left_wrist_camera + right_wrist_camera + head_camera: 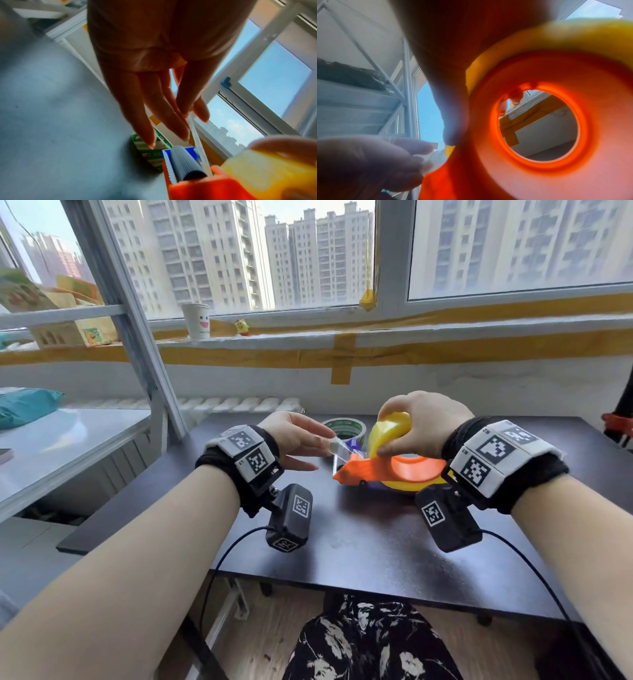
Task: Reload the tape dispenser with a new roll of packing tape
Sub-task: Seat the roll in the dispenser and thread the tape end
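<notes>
With the new yellow roll (pixel 390 433) seated in the orange dispenser (pixel 387 470) on the counter (pixel 359 529) under the clamped right hand (pixel 421 422), threading stage: left hand (pixel 298 436) pinching the clear tape end (pixel 337 447), next needing a straight draw over the roller (pixel 185 162) to the serrated blade (pixel 167 167).

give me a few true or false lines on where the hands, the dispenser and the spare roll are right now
1. The right hand grips the yellow tape roll sitting in the orange plastic tape dispenser. True.
2. The left hand lies flat on the dark table. False: it is raised, pinching the clear tape strip pulled from the dispenser.
3. A green-printed tape roll lies on the table behind the dispenser. True.
4. The white paper cup stands on the table by the dispenser. False: it stands on the window sill.
5. The tape strip runs by the grey ribbed roller. True.
</notes>
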Demonstrator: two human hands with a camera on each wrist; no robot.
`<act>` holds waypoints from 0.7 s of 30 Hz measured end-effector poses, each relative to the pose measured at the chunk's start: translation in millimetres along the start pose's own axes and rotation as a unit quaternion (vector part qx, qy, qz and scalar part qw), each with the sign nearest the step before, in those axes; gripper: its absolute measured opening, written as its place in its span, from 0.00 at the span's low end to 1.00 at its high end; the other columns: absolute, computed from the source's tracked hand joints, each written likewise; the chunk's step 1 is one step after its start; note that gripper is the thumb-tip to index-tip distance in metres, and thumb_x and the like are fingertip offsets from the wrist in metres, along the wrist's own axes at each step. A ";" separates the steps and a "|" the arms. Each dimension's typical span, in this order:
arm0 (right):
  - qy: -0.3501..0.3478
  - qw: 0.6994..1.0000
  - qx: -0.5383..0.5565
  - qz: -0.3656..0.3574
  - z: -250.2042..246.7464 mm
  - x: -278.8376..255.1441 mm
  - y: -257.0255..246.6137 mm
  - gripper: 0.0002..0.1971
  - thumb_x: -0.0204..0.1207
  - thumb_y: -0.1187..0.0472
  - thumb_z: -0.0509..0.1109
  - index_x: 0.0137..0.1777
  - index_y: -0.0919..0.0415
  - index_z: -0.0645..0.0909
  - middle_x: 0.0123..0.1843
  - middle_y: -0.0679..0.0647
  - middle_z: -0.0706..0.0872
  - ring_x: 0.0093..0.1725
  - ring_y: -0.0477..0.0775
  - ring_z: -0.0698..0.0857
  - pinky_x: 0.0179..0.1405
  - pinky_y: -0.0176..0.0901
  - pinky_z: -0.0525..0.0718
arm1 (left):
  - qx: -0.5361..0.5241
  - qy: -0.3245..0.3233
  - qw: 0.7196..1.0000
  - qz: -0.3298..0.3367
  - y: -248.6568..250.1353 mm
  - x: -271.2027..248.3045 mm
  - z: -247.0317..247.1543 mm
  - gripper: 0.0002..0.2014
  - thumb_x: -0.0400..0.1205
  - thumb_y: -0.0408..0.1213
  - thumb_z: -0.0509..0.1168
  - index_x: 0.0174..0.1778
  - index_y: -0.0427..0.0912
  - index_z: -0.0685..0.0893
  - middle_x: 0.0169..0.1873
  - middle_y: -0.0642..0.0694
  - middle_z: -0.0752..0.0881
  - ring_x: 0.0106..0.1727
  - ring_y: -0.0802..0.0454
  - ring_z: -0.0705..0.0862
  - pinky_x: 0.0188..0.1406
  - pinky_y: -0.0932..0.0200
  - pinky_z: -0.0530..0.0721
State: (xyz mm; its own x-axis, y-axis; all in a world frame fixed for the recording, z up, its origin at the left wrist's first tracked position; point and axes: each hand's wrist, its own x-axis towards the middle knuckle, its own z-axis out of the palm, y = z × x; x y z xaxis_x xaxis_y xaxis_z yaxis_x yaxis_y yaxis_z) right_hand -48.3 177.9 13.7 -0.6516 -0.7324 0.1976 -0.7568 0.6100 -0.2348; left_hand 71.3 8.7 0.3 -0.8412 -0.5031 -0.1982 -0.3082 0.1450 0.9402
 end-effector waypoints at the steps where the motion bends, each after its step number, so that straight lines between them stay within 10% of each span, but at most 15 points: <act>1: -0.001 1.000 -0.009 -0.002 0.6 0.3 -2.0 0.28 0.60 0.40 0.77 0.62 0.41 0.79 0.63 0.51 0.82 0.65 0.58 0.79 0.60 0.50 0.79 | 0.021 0.013 1.000 -0.001 2.0 0.0 4.6 0.10 0.78 0.23 0.65 0.38 0.41 0.87 0.30 0.47 0.91 0.34 0.57 0.91 0.45 0.52 0.89; 10: 0.004 1.000 -0.020 0.008 0.7 -2.6 -6.5 0.28 0.59 0.39 0.77 0.61 0.41 0.79 0.61 0.52 0.82 0.66 0.59 0.79 0.64 0.53 0.79 | 0.088 0.107 0.990 0.017 2.2 4.1 30.8 0.12 0.74 0.27 0.72 0.29 0.42 0.77 0.30 0.42 0.85 0.34 0.51 0.86 0.42 0.57 0.87; 17: -0.001 0.999 0.046 0.010 -2.5 -4.3 4.9 0.25 0.59 0.43 0.79 0.58 0.43 0.80 0.54 0.49 0.81 0.62 0.57 0.80 0.62 0.53 0.81 | 0.081 0.131 0.988 0.001 4.9 1.4 39.4 0.05 0.78 0.29 0.68 0.39 0.40 0.78 0.53 0.36 0.87 0.53 0.44 0.89 0.49 0.49 0.89; 21: 0.006 0.996 0.091 0.007 -5.7 -5.3 16.4 0.26 0.61 0.47 0.81 0.59 0.48 0.81 0.61 0.52 0.84 0.63 0.57 0.80 0.64 0.52 0.79 | 0.119 0.146 0.982 0.005 12.1 -4.7 42.1 0.04 0.79 0.34 0.67 0.47 0.38 0.83 0.47 0.38 0.86 0.57 0.42 0.87 0.58 0.49 0.86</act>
State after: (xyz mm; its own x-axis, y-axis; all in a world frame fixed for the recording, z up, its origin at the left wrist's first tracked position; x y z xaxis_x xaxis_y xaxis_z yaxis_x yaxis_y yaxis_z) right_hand -57.6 193.5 14.2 -0.6632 -0.7200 0.2044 -0.7268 0.5542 -0.4057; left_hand 52.8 48.7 1.0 -0.6920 -0.7185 -0.0694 -0.4249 0.3277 0.8438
